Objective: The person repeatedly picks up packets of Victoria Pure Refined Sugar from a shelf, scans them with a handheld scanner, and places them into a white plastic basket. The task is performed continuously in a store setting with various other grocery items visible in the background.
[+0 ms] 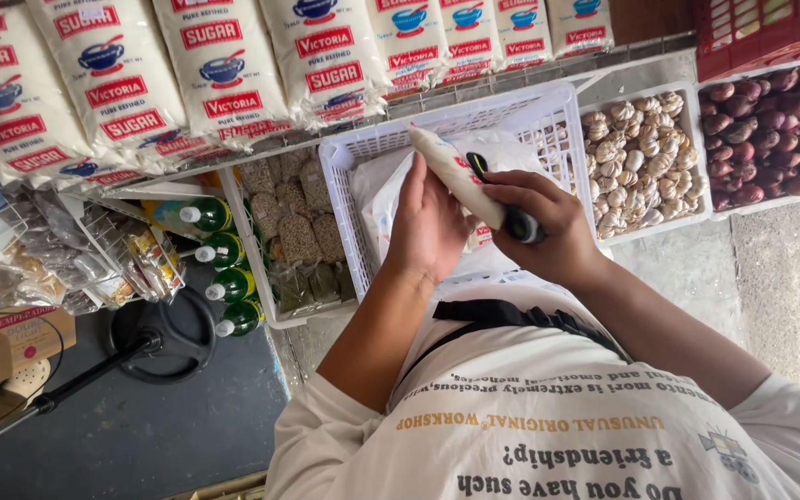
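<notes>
Left hand (432, 222): we steady it against the white packet (451, 176), fingers wrapped behind.
Right hand (548, 227): we clutch a black marker (511, 218) at the packet, above the white basket (363, 157).
Basket: plastic bags.
Tray (696, 130): garlic (631, 153).
Next tray: shallots (775, 120).

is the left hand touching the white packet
Touching: the head view shows the left hand cupped against the white packet, no gap between them.
</notes>
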